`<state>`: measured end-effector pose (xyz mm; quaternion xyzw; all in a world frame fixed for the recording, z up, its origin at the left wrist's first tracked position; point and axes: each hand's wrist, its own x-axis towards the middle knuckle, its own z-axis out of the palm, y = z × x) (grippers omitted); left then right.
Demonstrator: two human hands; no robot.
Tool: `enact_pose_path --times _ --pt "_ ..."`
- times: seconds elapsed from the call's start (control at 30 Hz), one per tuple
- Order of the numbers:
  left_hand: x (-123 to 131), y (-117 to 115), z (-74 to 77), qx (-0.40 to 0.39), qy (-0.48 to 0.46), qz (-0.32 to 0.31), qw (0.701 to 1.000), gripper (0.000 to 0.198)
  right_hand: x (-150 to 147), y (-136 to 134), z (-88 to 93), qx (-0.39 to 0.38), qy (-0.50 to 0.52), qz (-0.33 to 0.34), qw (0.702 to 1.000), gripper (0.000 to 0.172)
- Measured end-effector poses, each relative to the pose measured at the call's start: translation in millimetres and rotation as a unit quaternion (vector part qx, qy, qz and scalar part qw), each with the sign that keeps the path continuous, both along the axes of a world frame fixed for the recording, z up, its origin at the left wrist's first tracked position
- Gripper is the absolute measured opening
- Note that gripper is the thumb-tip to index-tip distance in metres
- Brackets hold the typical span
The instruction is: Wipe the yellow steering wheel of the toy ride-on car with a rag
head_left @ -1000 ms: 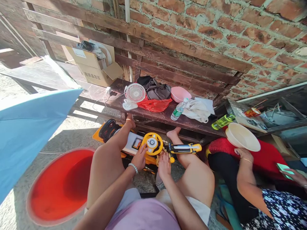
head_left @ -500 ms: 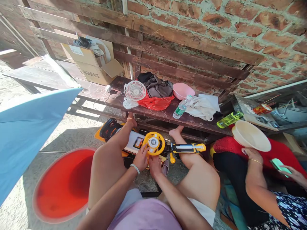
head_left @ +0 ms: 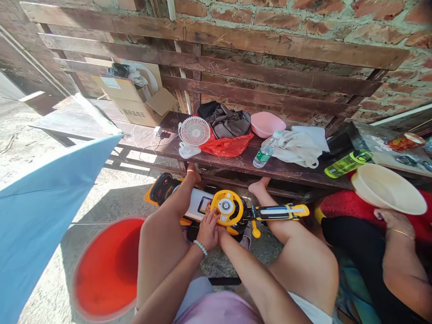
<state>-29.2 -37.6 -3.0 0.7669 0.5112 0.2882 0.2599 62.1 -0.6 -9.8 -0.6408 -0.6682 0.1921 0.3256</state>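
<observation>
A yellow toy ride-on car (head_left: 197, 203) lies between my bare legs, in front of a wooden bench. It has a yellow steering wheel (head_left: 227, 207), and a yellow-and-black bar (head_left: 280, 210) sticks out to the right. My left hand (head_left: 206, 230), with a bead bracelet on the wrist, has its fingers curled against the wheel's left rim. My right hand (head_left: 221, 231) reaches under the wheel beside the left one; its fingers are hidden.
A red basin (head_left: 104, 265) and a blue sheet (head_left: 37, 211) are at my left. The bench (head_left: 236, 164) holds a fan (head_left: 194, 132), red bag, pink bowl, water bottle (head_left: 266, 153), white cloth and cardboard box (head_left: 135, 96). A person at right holds a cream bowl (head_left: 388, 189).
My right hand has slid from the wheel's lower right to under the wheel, close to my left hand. The view has shifted, and the other person's phone hand has left the frame.
</observation>
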Motion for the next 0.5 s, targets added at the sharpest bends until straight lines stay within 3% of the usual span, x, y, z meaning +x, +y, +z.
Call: enact_pose_path --times 0.13,0.33,0.4,0.5 --pt "0 2 0.5 -0.005 0.016 -0.007 1.0 0.061 17 -21 -5.8 -0.052 -0.047 0.048 0.996 0.042" --pt "-1 5 0.1 -0.018 0.01 -0.022 1.0 0.062 90 -82 -13.0 -0.143 -0.169 0.126 0.967 0.056" --pt "-1 5 -0.8 -0.024 0.002 -0.026 0.999 0.063 106 -93 -12.9 -0.172 -0.21 0.12 0.955 0.058" --pt "-1 5 -1.7 -0.029 -0.009 -0.03 0.999 0.064 111 -100 -13.2 -0.172 -0.188 0.062 0.965 0.061"
